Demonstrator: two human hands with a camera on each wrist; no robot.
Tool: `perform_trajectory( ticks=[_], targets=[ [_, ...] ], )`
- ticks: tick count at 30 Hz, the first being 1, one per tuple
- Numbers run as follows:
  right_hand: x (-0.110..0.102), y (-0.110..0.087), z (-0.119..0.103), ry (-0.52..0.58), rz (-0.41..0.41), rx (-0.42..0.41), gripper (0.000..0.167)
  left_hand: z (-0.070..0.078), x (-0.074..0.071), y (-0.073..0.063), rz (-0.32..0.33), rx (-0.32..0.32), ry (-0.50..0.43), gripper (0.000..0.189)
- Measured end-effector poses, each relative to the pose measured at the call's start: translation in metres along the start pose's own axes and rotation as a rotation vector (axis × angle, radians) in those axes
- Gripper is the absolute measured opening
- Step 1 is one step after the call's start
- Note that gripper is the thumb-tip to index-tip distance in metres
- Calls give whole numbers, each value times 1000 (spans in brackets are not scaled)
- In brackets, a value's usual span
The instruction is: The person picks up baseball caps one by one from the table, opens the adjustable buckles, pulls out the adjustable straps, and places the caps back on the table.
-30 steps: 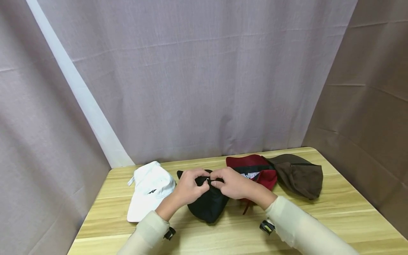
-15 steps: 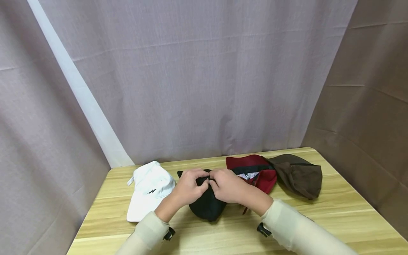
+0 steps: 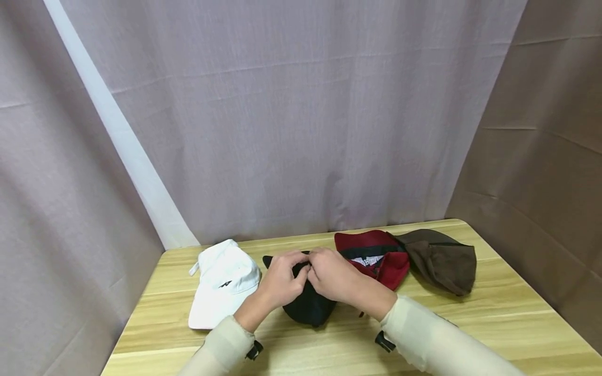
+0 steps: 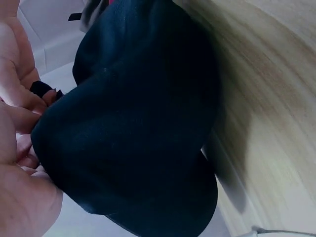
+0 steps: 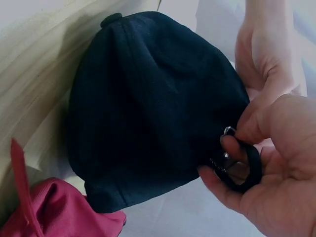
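A black cap (image 3: 310, 305) is held between both hands near the middle of the wooden table. In the right wrist view, its strap (image 5: 254, 170) forms a loop beside a small metal buckle (image 5: 229, 131) at the cap's rear edge. My right hand (image 3: 334, 274) pinches the strap, fingers curled around the loop. My left hand (image 3: 284, 277) pinches the cap's edge close to the buckle, its thumb and fingertips nearly meeting the right hand's. From the head view the buckle is hidden behind the fingers. The cap's crown (image 4: 133, 123) fills much of the left wrist view.
On the left lies a white cap (image 3: 226, 284) with a small dark logo. A red cap (image 3: 395, 269) lies just right of the hands, against a brown cap (image 3: 451, 266) farther right. Grey curtains (image 3: 301, 130) stand behind the table (image 3: 155, 308).
My right hand has shifted slightly left, closing in on the left hand. The black cap's crown has swung slightly right. A metal glint between the fingertips is now covered.
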State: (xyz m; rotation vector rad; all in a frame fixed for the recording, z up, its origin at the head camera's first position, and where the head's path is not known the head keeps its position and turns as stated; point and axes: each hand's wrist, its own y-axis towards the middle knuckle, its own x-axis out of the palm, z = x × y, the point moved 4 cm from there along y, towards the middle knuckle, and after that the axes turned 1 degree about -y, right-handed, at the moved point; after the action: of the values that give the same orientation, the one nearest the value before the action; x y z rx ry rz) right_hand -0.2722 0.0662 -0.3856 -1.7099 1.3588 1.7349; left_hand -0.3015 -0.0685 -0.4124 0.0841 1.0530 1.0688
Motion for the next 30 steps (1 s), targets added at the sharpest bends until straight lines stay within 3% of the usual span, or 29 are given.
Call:
perform_trajectory(
  ticks=[13,21,30],
  targets=[
    [3,2,15,198,-54,-47,20,-7,-1,0,4,-23,-69,23],
    [5,2,24,365,-148,19,14,-10,0,2,-12,-15,-96,25],
    [3,3,32,436,-208,32,28,-10,-3,3,-11,-25,-113,25]
  ],
)
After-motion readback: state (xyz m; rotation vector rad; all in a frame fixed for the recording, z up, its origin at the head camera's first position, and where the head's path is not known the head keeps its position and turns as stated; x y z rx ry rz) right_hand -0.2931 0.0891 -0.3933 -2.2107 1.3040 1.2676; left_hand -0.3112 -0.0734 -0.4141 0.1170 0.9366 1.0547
